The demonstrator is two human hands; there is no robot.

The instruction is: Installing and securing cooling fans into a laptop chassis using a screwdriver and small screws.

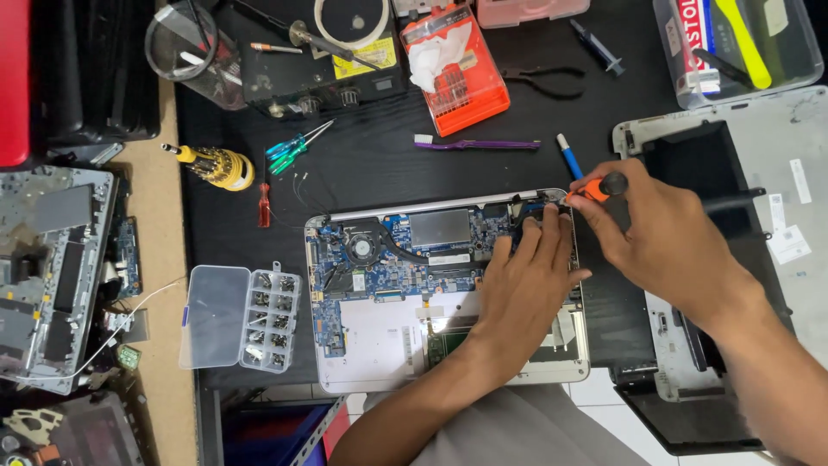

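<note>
My left hand (522, 285) lies flat on the opened laptop (448, 289), fingers together and stretched toward its upper right corner, the fingertips pressing beside the board there. My right hand (660, 237) comes in from the right of the laptop and pinches an orange-handled screwdriver (595, 188) between thumb and fingers, its tip at that same corner. The laptop sits open-bellied at the middle of the black mat (371, 155), its blue circuit board and round fan (362, 248) exposed. Just left of the laptop stands a clear compartment box (241, 318) with its lid open and small screws in its cells. Above the laptop lie a purple toothbrush (479, 144) and an orange bit case (455, 73); up and to the left, a yellow-handled screwdriver (211, 164). Right of the laptop, under my right forearm, rests a detached grey cover panel (776, 164).
</note>
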